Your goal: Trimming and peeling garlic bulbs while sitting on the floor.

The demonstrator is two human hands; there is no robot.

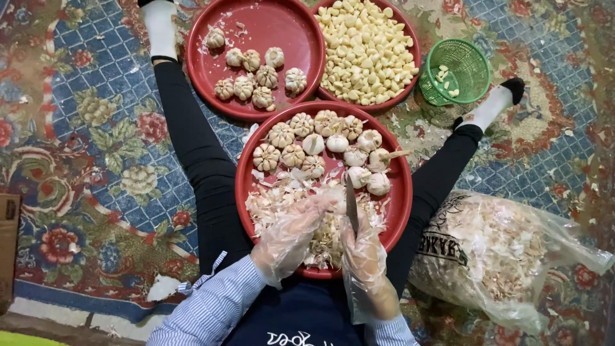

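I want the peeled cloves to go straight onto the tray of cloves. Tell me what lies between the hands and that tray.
The row of whole garlic bulbs on the near red tray lies between the gloved left hand, the right hand holding the knife, and the tray of peeled cloves.

Both hands sit low in the frame's centre — left hand loosely curled, right hand apparently fisted — each in a clear plastic glove, striped sleeves behind.
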